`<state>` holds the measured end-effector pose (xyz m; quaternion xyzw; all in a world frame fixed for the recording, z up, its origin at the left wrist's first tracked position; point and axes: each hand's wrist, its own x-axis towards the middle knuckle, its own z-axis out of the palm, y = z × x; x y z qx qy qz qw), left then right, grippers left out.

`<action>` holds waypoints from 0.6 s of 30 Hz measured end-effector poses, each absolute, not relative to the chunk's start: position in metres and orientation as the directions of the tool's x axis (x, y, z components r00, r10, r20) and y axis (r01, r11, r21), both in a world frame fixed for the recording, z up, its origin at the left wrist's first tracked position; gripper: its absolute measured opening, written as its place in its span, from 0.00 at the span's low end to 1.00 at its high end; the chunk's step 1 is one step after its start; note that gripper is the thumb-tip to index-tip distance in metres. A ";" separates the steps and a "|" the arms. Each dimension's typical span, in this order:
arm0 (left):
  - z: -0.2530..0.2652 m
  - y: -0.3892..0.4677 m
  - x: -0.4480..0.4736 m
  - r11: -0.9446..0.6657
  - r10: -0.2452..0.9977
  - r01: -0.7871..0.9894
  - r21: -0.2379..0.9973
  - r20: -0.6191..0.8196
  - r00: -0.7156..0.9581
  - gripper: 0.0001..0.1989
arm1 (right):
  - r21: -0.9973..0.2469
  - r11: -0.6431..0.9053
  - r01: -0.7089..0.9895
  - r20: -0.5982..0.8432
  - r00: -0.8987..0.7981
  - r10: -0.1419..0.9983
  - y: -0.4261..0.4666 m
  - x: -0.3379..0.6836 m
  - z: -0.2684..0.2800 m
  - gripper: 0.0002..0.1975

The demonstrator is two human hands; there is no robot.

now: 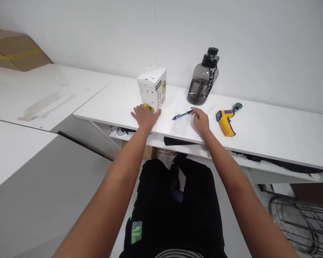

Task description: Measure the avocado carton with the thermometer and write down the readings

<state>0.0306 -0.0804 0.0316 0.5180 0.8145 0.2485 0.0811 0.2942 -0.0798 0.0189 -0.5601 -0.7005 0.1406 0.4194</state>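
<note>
My left hand (145, 116) rests with spread fingers at the lower front of a white carton (149, 91). The carton stands upright and bears avocado pictures and "Super Meal" lettering. At the right end of a blue pen (182, 115), my right hand (200, 121) has its fingers curled, the tips closed on the pen. Under the pen lies a sheet of printed paper (181, 127), partly covered by my right hand. A yellow infrared thermometer gun (226, 123) lies just right of that hand.
A large grey water bottle (203, 79) with a black cap stands behind the paper, near the wall. Beside the thermometer gun is a small teal-rimmed object (237, 106). A cardboard box (18, 52) sits far left. Below right is a wire basket (298, 222).
</note>
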 end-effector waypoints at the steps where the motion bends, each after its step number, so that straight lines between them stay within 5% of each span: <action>1: 0.031 -0.080 0.031 0.338 0.883 0.802 0.493 0.129 -0.451 0.53 | -0.610 0.345 0.713 0.463 -0.032 0.886 -0.083 0.295 0.025 0.25; 4: 0.032 -0.081 0.031 0.333 0.878 0.797 0.504 0.143 -0.457 0.52 | -0.471 0.343 0.813 0.546 -0.036 0.837 -0.094 0.311 0.049 0.23; 8: 0.035 -0.084 0.031 0.321 0.881 0.799 0.508 0.149 -0.449 0.51 | -0.525 0.117 0.843 0.561 0.239 0.792 -0.110 0.354 0.075 0.24; 13: 0.041 -0.087 0.032 0.326 0.887 0.804 0.496 0.133 -0.442 0.50 | -0.477 -0.315 0.820 0.263 0.476 0.839 -0.125 0.392 0.072 0.40; 16: 0.041 -0.087 0.032 0.327 0.885 0.805 0.495 0.138 -0.444 0.50 | -0.468 -0.417 0.779 0.087 0.510 0.856 -0.127 0.396 0.059 0.52; 18: 0.039 -0.086 0.032 0.321 0.884 0.807 0.495 0.149 -0.443 0.50 | -0.450 -0.422 0.787 0.029 0.486 0.874 -0.126 0.395 0.053 0.52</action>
